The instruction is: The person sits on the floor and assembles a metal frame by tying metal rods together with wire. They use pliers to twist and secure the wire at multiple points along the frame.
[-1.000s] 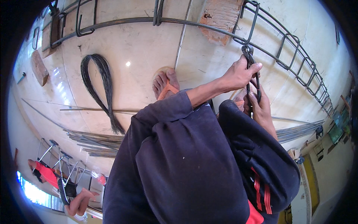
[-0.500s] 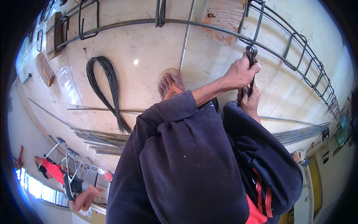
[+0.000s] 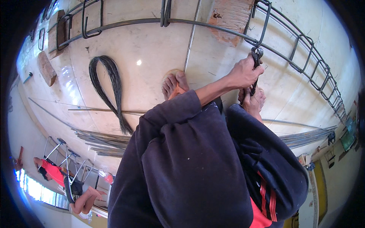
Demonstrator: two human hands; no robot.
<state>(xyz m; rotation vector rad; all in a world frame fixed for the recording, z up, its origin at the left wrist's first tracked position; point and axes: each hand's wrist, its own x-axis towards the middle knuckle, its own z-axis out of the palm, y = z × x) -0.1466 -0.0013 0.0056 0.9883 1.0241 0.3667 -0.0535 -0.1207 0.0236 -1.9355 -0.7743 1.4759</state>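
Note:
A pair of dark pincers has its rounded jaws at the corner where a bent stirrup meets the long bar of a steel rebar cage. Whether the jaws bite on tie wire is too small to see. My left hand is closed around the handles just below the jaws. Lower down, my right hand grips the handle ends, its fingers partly hidden. A looped bundle of dark tie wire lies on the floor left of my sandalled foot.
A brick block lies beneath the cage, with another brick at the far left. Bundles of thin steel rods lie on the pale tiled floor on both sides of me. A person in red is at the lower left near metal-legged stools.
Both hands and the pincers stay at the same joint, with only a slight shift of the right hand at the handle ends. The whole view has moved a little.

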